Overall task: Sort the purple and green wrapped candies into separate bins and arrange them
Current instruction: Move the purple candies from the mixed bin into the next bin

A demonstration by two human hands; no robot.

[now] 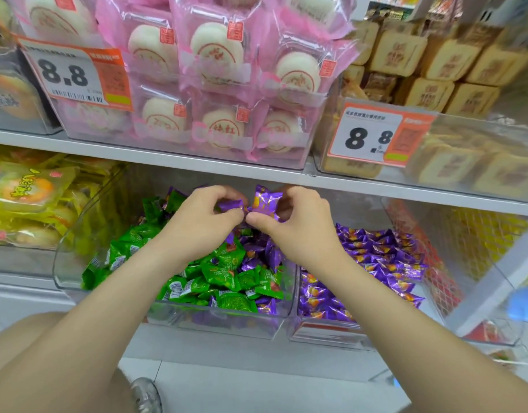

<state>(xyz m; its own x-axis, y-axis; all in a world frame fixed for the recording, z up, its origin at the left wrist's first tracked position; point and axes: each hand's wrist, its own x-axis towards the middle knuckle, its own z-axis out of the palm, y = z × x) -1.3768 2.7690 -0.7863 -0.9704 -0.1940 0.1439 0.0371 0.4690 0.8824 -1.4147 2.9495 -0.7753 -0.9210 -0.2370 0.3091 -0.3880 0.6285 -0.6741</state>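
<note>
**Sorting half done at a shop shelf:** a person's left hand point(203, 216) and right hand point(298, 225) hover over the back of the mixed bin point(221, 321), fingers curled in tight. The left hand pinches one purple candy point(230, 204). The right hand pinches a second purple candy point(264, 201), and the two sweets almost touch above the heap.

Inside the mixed bin the green candies point(224, 272) dominate. Stray purple candies point(267, 254) lie among them toward its right wall and front corner, so by my reckoning the picking-out has some way to go. Just right of the mixed bin stands the purple bin point(325, 330), holding only purple-wrapped candies point(376, 254). They lie in loose rows rather than neat order, so the arranging looks to be left.

On the shelf above the mixed bin, a price tag point(64, 74) reads "8.8" in front of pink-wrapped white cakes point(221, 84) stamped with red characters. Up and to the right, a second price tag point(370, 135) also reads "8.8" before brown square pastries point(435, 61). The smaller print on both tags, and the wrappers' lettering, is too blurred to read. Left of the mixed bin lie yellow packs point(27, 198).
</note>
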